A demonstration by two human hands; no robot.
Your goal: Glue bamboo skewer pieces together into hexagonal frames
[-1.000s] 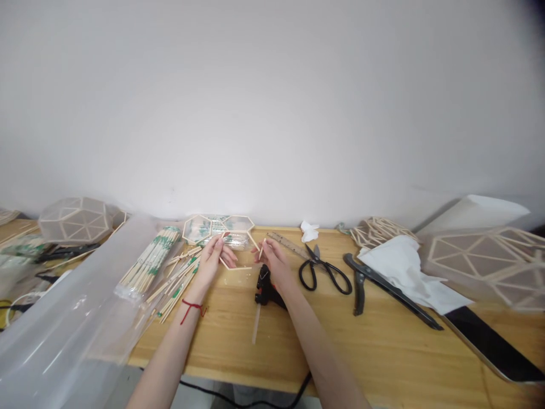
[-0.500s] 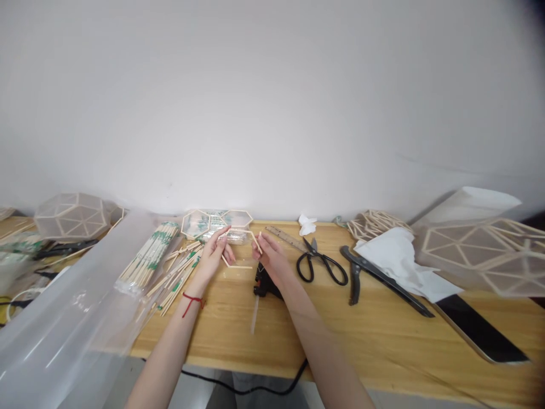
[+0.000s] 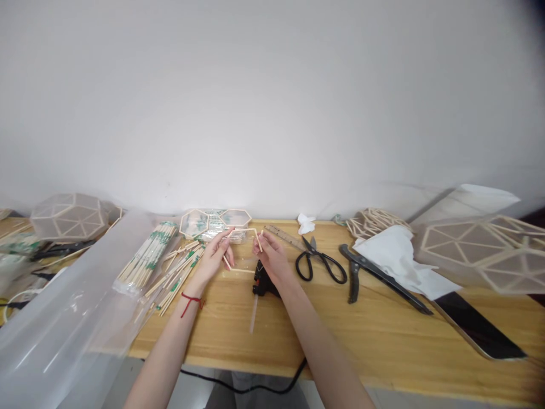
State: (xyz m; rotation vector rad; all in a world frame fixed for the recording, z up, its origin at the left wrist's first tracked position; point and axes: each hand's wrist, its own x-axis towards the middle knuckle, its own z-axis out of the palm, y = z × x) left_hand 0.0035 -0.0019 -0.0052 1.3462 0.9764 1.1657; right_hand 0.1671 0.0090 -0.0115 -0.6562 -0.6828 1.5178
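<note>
My left hand point(image 3: 215, 254), a red string bracelet at its wrist, pinches the left side of a partly closed frame of thin wooden sticks point(image 3: 244, 229). The fingers of my right hand point(image 3: 271, 253) are closed on the short stick at the frame's right corner. The frame is held above the table, and its lower stick extends rightward toward a black glue gun point(image 3: 264, 284). This gun lies below my right hand, partly hidden by it, with a translucent glue stick point(image 3: 254, 315) protruding from its rear.
Left are loose sticks point(image 3: 181, 278), a bagged stick bundle point(image 3: 147, 255) and plastic sheeting point(image 3: 55, 318). Finished stick outlines point(image 3: 235, 217) lie behind. Right are a ruler point(image 3: 283, 236), scissors point(image 3: 321, 261), a black-handled cutting tool point(image 3: 385, 278), a phone point(image 3: 479, 326) and covered stick frameworks point(image 3: 464, 247).
The stick frame has tilted between my hands, and its right corner looks sharper. Its lower stick's right end has dropped slightly. Both hands keep their hold.
</note>
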